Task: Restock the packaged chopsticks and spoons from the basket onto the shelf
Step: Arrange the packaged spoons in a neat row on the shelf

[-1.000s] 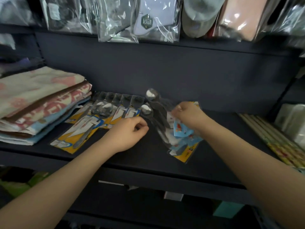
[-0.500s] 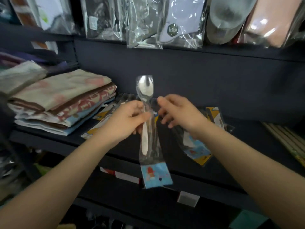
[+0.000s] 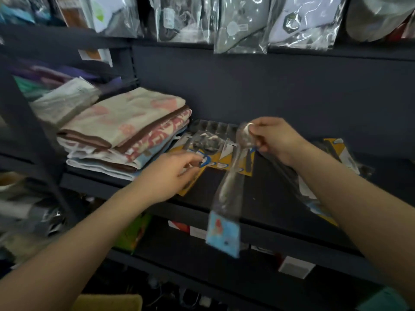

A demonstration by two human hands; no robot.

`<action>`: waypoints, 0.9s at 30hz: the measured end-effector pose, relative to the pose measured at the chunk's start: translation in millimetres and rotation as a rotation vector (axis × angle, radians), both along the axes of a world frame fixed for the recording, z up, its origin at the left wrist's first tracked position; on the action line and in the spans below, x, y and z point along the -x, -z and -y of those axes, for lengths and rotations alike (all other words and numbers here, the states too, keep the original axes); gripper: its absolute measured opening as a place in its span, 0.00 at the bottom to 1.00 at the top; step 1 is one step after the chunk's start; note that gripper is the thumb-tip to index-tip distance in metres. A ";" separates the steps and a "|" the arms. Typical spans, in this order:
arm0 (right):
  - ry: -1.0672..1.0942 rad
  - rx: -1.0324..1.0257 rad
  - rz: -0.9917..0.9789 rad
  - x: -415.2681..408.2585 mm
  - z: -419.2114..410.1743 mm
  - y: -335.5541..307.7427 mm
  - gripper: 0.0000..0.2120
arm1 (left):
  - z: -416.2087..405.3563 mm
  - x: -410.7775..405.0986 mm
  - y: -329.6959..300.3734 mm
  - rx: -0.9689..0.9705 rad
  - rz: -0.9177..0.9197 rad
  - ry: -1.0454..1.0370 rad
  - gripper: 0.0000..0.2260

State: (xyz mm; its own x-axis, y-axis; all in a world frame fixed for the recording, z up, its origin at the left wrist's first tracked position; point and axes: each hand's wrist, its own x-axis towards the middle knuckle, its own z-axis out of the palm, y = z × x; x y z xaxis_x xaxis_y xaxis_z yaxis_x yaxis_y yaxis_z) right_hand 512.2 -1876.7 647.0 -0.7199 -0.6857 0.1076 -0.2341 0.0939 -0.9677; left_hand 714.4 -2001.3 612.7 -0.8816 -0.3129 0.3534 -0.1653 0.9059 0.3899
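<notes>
Folded towels (image 3: 125, 129) stacked at left, bagged goods (image 3: 242, 25) hanging above

Dark shelving (image 3: 265, 212) with a dark back panel (image 3: 280, 90) is seen mid-frame; bagged goods (image 3: 242, 25) are hung along the top.

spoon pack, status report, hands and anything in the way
Right hand pinching spoon pack at bowl end, pack hanging over shelf edge. Left hand loosely open over yellow carded packs. Nothing blocking.
</notes>
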 end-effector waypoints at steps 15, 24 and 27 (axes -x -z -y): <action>0.195 -0.254 -0.189 -1.1 62.1 31.8 0.15 | 39.8 8.9 28.4 0.003 0.316 0.206 0.20; 0.288 -0.375 -0.307 6.7 73.4 41.9 0.09 | 25.8 13.4 32.0 0.085 0.298 0.155 0.20; 0.302 -0.396 -0.397 2.4 72.5 41.6 0.09 | 22.4 14.1 30.8 0.068 0.302 0.159 0.20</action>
